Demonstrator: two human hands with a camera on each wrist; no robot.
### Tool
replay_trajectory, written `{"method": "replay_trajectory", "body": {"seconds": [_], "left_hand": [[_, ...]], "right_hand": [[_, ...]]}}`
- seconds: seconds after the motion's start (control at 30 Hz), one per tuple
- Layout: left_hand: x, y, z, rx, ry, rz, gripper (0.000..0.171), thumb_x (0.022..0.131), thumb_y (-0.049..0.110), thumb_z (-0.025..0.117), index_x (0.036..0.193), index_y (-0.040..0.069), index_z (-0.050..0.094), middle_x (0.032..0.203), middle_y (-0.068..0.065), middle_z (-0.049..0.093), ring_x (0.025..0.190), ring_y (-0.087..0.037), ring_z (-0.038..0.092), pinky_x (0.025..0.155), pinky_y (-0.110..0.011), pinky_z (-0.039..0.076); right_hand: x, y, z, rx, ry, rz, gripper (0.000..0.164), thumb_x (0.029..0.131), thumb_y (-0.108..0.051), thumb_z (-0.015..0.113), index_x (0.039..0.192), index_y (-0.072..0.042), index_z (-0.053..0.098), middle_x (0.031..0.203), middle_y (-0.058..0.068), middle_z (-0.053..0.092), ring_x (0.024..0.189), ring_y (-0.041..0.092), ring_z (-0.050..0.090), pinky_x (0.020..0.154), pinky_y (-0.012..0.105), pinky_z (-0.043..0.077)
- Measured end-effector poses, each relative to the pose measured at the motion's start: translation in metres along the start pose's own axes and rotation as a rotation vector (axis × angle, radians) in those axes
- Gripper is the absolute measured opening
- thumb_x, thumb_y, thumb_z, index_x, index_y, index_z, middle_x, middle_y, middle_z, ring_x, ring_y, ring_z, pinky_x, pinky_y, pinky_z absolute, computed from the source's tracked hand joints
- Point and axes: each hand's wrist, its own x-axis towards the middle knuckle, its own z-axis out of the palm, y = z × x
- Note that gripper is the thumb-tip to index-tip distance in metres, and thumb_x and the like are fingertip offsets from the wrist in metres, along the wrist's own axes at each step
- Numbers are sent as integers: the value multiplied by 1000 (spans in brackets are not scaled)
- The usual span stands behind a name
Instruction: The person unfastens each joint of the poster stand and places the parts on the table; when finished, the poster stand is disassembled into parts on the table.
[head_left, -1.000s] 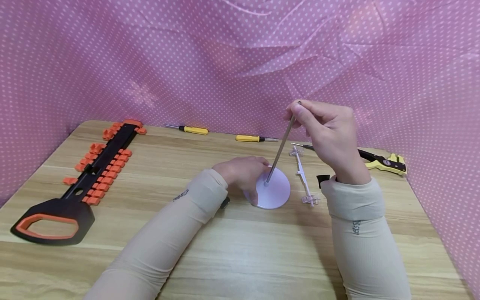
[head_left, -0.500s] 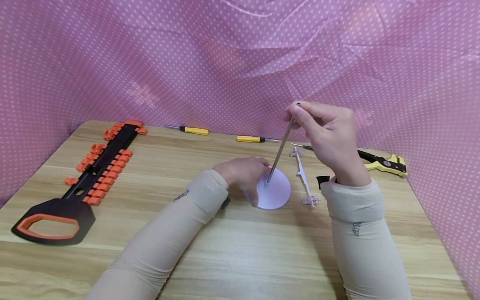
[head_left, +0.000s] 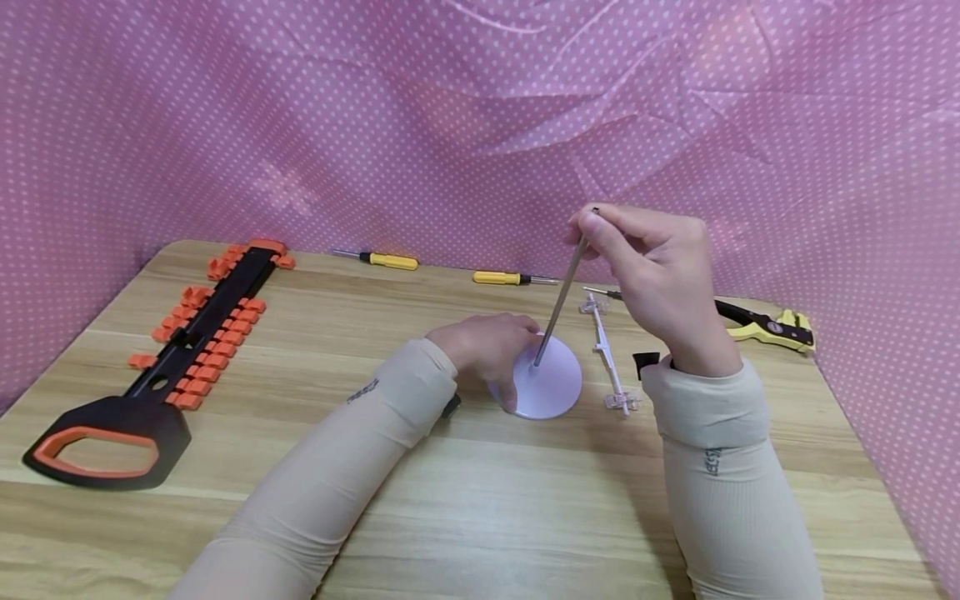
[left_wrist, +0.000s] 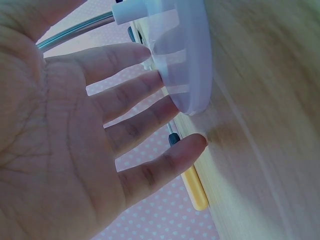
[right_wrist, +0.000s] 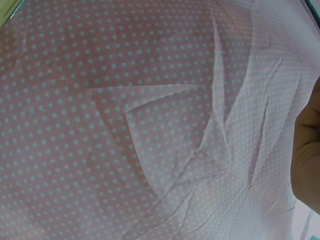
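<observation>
A white round base (head_left: 558, 387) with a short socket in its middle rests on the table, and a thin metal rod (head_left: 561, 307) rises from that socket, leaning right. My left hand (head_left: 487, 346) holds the base by its rim, thumb on the near side and fingers on the far side. In the left wrist view its fingertips touch the edge of the base (left_wrist: 197, 60), with the little finger lower, by the tabletop. My right hand (head_left: 660, 271) pinches the rod's top end between thumb and fingers. The right wrist view catches only part of the right hand (right_wrist: 306, 160), not its fingertips.
A white bar with clear clips (head_left: 604, 346) lies right of the base. Two yellow screwdrivers (head_left: 392, 262) and yellow-black pliers (head_left: 772, 328) lie further back. A long black tool with orange clips (head_left: 180, 354) lies left. A small black piece (head_left: 646, 362) sits near the right sleeve.
My right hand and the rod's top have dipped very slightly. The left hand and the base stay in place.
</observation>
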Motion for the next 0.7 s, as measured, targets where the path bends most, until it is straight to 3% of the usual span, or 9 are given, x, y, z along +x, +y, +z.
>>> {"method": "replay_trajectory", "body": {"seconds": [0.7], "left_hand": [[1,0,1,32,-9,9,90,75,35,99,154,19,58,172,-3,36,156,-26,39,127,-45,39]], "right_hand": [[0,4,-2,7,50,25,16,102,2,66,104,10,79,89,-13,79,77,10,72,76,23,62]]}}
